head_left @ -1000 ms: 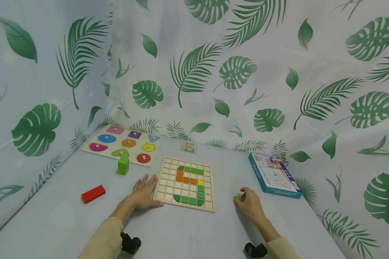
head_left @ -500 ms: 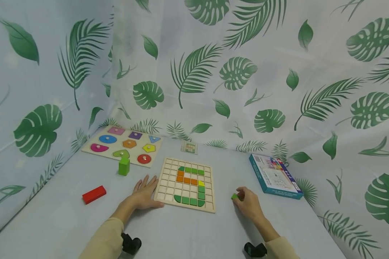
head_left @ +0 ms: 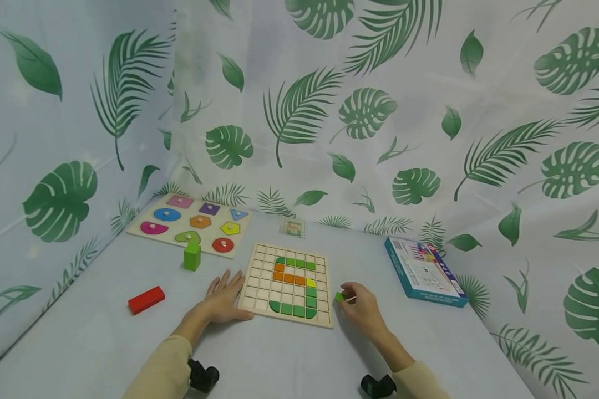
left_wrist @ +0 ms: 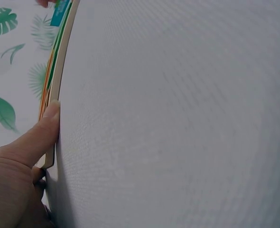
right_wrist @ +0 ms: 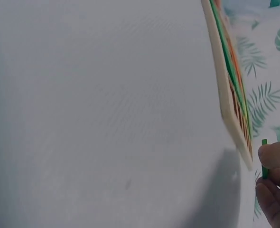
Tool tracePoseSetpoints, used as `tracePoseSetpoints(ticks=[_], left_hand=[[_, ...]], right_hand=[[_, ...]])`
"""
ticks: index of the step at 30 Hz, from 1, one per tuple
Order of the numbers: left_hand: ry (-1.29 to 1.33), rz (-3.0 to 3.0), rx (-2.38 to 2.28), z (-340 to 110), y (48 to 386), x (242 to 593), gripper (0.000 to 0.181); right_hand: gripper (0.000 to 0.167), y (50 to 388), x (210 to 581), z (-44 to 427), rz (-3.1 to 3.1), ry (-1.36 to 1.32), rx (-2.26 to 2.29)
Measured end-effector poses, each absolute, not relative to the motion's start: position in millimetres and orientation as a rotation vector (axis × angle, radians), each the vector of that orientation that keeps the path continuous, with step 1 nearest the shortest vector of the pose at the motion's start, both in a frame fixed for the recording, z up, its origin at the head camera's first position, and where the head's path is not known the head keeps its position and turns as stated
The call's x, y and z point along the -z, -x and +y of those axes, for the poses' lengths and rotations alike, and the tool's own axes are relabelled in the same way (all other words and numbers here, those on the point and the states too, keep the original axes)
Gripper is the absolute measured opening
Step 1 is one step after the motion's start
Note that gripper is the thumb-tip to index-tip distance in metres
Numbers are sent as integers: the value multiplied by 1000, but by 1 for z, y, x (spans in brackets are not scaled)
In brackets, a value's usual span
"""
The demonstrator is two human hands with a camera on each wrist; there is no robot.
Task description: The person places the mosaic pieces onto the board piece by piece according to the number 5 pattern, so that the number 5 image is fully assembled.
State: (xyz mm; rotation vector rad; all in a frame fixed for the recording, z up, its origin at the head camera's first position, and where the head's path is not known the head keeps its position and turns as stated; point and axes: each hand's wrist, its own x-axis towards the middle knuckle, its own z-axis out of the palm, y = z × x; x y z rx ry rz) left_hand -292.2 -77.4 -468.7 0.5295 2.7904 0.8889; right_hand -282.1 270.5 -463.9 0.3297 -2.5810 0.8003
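Observation:
A square wooden grid board (head_left: 259,282) lies mid-table, with green, orange and yellow tiles set in some of its cells. At its lower left corner my left hand (head_left: 222,302) rests with fingers spread, the thumb along the front edge; in the left wrist view the thumb (left_wrist: 40,135) touches the board's side. Just off the board's right edge, my right hand (head_left: 363,311) pinches a small green tile (head_left: 339,297) between thumb and fingers. The right wrist view shows that tile edge-on, held beside the board's corner.
Back left lies a knobbed shape puzzle (head_left: 209,233). A green block (head_left: 192,257) stands before it, and a red block (head_left: 146,300) lies nearer. A small pattern card (head_left: 292,227) sits behind the grid board. On the right is a blue-sided box (head_left: 426,271).
My right hand has moved left toward the grid board, carrying the green tile. The left hand and the board have stayed in place.

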Motion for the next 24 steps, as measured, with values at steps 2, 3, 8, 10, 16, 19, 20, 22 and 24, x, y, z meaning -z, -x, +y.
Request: tracePoseSetpoints(ticks=[2,3,8,10,16,19,20,22,24], left_hand=[[-531,2791,-889,-78,292,468,98],[-531,2790,-892,-77,292,468,98],[-535,2793,-883,-77,293,467,98],[-537,2793,-883,-77,293,466,97],[-549,2797,-879,-77,292,465,97],[-543,2797,-882,-77,291,466,97],[-537,2795,-885,-77,291,466,97],[-536,2795,-892,-77,290,465,97],[-533,2795,-895,-77,290,464,97]], right_hand=[[34,283,463,265,-2573,-330,-824],[34,284,462,262,-2568,-336,-840],[36,287,460,247,-2553,-397,-912],[36,287,459,240,-2554,-425,-938],[36,289,458,220,-2541,-533,-998],[35,291,459,211,-2531,-572,-986],[35,292,460,209,-2528,-587,-971],[35,293,462,204,-2528,-614,-946],[35,294,464,201,-2542,-622,-931]])
